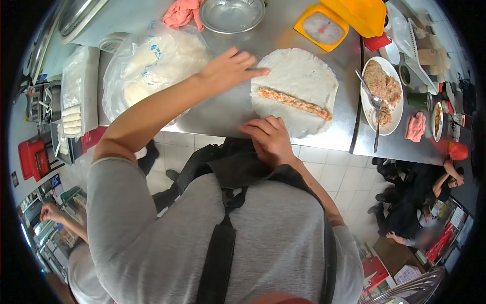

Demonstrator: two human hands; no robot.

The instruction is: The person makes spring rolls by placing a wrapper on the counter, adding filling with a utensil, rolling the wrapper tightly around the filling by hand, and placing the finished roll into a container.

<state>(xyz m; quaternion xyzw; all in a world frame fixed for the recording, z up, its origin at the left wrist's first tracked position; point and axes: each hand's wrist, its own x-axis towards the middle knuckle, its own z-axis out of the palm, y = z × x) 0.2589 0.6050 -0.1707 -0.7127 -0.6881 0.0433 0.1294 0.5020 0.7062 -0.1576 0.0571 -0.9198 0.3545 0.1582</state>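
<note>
A round, thin white wrapper sheet [296,71] lies on the steel counter, with a strip of orange-and-white minced filling [293,103] across its lower part. My left hand [230,70] is open at the sheet's left edge, fingers spread and one fingertip touching or just over it. Below the sheet, by the counter's front edge, my right hand [271,139] is loosely bent with fingers apart; I see nothing in it. Left of my left hand sits a clear plastic bag [172,55] of white wrapper sheets.
A white oval plate [369,121] of minced filling with a spoon [375,103] stands right. Behind are a yellow scale [321,28], a metal bowl [232,15] and a pink cloth [181,12]. A tray [91,91] holds white rolls at left. Other people are on both sides.
</note>
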